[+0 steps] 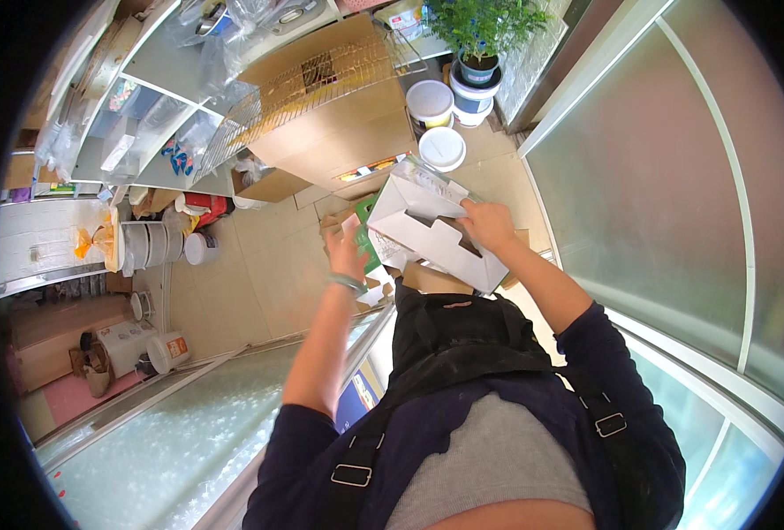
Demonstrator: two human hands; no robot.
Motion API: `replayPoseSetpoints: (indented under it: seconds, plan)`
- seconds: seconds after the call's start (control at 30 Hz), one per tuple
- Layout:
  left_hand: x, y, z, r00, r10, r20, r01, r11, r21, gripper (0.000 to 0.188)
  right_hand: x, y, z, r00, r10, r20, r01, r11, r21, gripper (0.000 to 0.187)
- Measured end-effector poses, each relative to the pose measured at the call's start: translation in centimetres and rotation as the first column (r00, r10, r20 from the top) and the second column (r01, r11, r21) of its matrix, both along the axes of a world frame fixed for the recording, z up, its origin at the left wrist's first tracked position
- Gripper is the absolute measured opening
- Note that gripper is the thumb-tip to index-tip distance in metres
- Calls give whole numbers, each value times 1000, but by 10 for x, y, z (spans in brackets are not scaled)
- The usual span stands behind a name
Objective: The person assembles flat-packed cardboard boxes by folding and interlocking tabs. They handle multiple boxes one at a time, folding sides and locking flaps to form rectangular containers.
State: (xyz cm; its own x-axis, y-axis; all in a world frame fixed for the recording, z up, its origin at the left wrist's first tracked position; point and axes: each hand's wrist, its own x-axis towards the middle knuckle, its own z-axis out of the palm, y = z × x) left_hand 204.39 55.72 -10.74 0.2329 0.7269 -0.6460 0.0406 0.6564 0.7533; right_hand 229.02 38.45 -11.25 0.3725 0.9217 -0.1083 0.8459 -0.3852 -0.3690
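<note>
In front of my body a white cardboard box (398, 205) is tilted, with a cut-out slot and a tab on the side facing up. My right hand (487, 223) grips it at the slot, the fingers partly hidden by the card. My left hand (347, 253), a little blurred and with a band at the wrist, is off the box to its left. Its fingers are apart and nothing shows in them. Beside that hand lies a green and white carton (366, 210), with brown cardboard pieces (433, 279) below the white box.
A large brown carton (339, 132) with a wire rack (268, 121) on it stands ahead. White lidded buckets (442, 148) and a potted plant (478, 64) are at far right. Crowded shelves (158, 66) line the left; frosted sliding doors (648, 168) bound the right.
</note>
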Motion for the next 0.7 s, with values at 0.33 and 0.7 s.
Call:
replayPoseSetpoints:
  seconds: [0.33,0.7]
  plan:
    - [101,-100,-15,522,-147,-840,594,769,235,135,-47,33,25,995,-41,95,41,999,4,16]
    - [87,-80,24,707,-138,-694,655,498,568,114,-24,33,50,977,-169,-133,156,982,-104,72]
